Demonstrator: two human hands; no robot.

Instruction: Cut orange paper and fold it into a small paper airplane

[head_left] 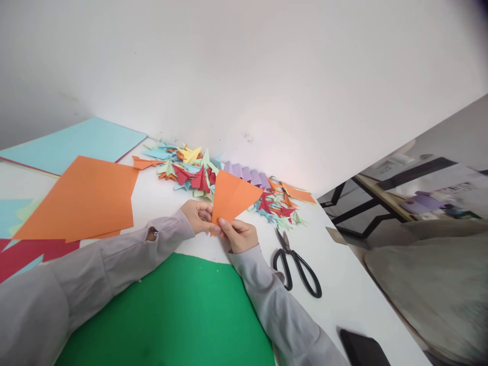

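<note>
Between my two hands is a piece of orange paper (233, 195), held up at its narrow lower end with its wide end away from me. My left hand (199, 216) pinches its lower left edge. My right hand (239, 235) grips the same lower end from the right, thumb on the face of the paper. Fingertips hide the bottom corner. Just behind lies a heap of small folded paper pieces (186, 170) in red, yellow, green, blue and orange. Below my hands a green sheet (175, 310) covers the near part of the white table (328, 249).
Black-handled scissors (296, 264) lie right of my right forearm, blades pointing away. Orange sheets (87, 198), a light blue sheet (76, 145) and red paper (49, 251) are on the left. Purple folded paper (247, 174) sits by the wall. A black object (362, 348) lies near the right edge.
</note>
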